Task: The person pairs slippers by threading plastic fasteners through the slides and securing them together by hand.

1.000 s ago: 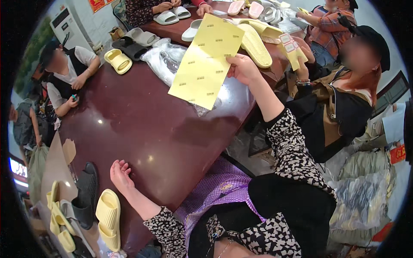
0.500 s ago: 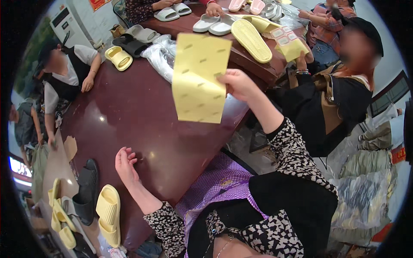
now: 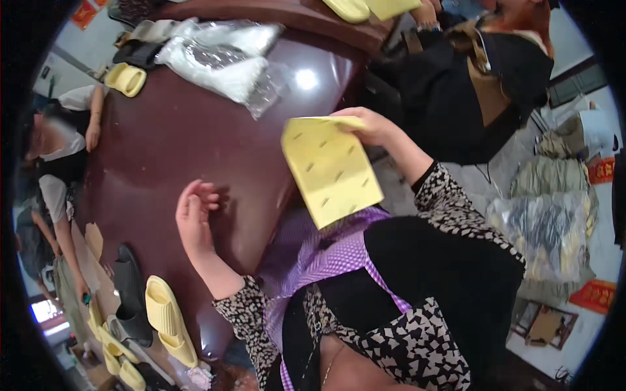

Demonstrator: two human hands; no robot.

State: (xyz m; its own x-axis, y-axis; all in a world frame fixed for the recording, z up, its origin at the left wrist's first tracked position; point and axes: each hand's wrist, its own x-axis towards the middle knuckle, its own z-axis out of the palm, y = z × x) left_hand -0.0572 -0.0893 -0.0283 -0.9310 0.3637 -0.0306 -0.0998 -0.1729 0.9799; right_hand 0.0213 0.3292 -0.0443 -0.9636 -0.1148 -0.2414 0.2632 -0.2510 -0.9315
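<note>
Fingers [image 3: 357,124] on yellow sheet [image 3: 331,169], slippers [image 3: 171,319] nearby

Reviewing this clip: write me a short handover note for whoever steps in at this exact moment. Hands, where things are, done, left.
Right hand: gripping the yellow perforated sheet by its top edge, held in the air over the near table edge and the purple apron.
Left hand: empty, resting on the dark red table, fingers loosely curled.
Nearby: clear plastic bags at the far side; yellow slippers and a black slipper at the near left.
Done: sheet is in hand.
Left: sheet not yet set down or joined with any slipper.
</note>
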